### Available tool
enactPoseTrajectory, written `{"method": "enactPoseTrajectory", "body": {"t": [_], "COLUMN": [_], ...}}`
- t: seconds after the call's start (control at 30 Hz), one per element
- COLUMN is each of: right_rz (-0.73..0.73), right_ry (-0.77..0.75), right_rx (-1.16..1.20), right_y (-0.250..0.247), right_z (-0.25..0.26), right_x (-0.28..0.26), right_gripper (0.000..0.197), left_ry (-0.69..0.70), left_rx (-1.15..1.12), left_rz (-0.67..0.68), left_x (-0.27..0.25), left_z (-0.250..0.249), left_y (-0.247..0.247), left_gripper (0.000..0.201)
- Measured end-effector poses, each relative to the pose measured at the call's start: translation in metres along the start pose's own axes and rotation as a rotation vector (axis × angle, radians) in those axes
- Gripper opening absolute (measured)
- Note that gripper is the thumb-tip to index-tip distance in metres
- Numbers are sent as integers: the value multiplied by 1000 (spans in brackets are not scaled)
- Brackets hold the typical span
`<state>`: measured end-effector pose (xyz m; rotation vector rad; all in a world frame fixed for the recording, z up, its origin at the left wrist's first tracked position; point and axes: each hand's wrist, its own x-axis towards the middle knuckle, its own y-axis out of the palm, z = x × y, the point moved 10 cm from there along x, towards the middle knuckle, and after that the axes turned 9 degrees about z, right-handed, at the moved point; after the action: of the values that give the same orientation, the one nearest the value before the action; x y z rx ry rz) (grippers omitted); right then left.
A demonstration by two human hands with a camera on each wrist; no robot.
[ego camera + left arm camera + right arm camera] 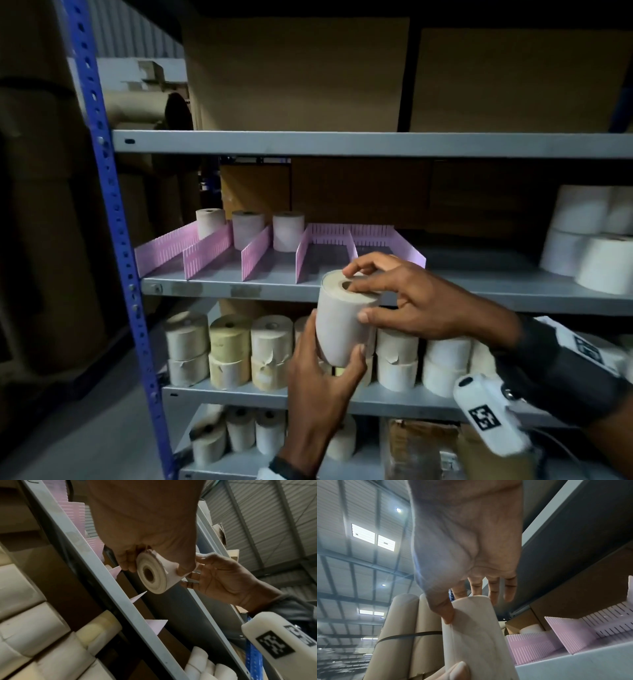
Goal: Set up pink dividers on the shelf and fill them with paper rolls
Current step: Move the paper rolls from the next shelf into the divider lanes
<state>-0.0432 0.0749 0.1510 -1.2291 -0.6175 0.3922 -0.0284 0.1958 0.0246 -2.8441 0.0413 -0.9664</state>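
A paper roll [344, 322] sits between both hands in front of the shelf edge [513, 294], tilted slightly with its cored end up. The left hand [322, 380] grasps its lower part from below, thumb on the near side and fingers wrapped round the far side. The right hand [411, 298] grasps the upper part, thumb pressed on the side wall and fingertips curled over the top rim beside the core hole. From the left wrist the roll's flat end shows tight concentric windings around a round dark hollow core.

Just beyond the right hand, the pink dividers [239, 251] stand upright on the grey metal shelf: thin, matte plastic strips with comb-like slots, forming narrow lanes open to the front. Beyond and left of the hands, three pale rolls [248, 224] stand upright at the back of the left lanes. Below the hands, stacked cream and yellowish rolls [229, 349] fill the lower shelf. Right of the right hand lie larger white rolls [582, 240].
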Motion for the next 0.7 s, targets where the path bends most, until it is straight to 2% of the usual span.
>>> {"method": "enactPoseTrajectory", "body": {"t": [0.13,0.3,0.4,0.57,0.7], "right_rz": [-28,-43,-38,6,6], "right_ry": [63,128,156,173,136], "right_rx": [-6,-91,-100,-132,-153], "right_y": [1,-6,-6,-1,-6], "right_z": [-13,-42,-62,-91,-100], "right_x": [30,72,92,116,132], "right_gripper": [38,35,34,40,40], "left_ry": [15,211,283,174,145], "left_rx": [108,337,506,763,789], "left_rz": [-2,-100,-24,184,206], "left_x": [29,44,41,52,66], "left_z": [13,10,17,47,58], "left_y": [-12,-11,12,46,57], "left_gripper": [71,47,51,66,70]}}
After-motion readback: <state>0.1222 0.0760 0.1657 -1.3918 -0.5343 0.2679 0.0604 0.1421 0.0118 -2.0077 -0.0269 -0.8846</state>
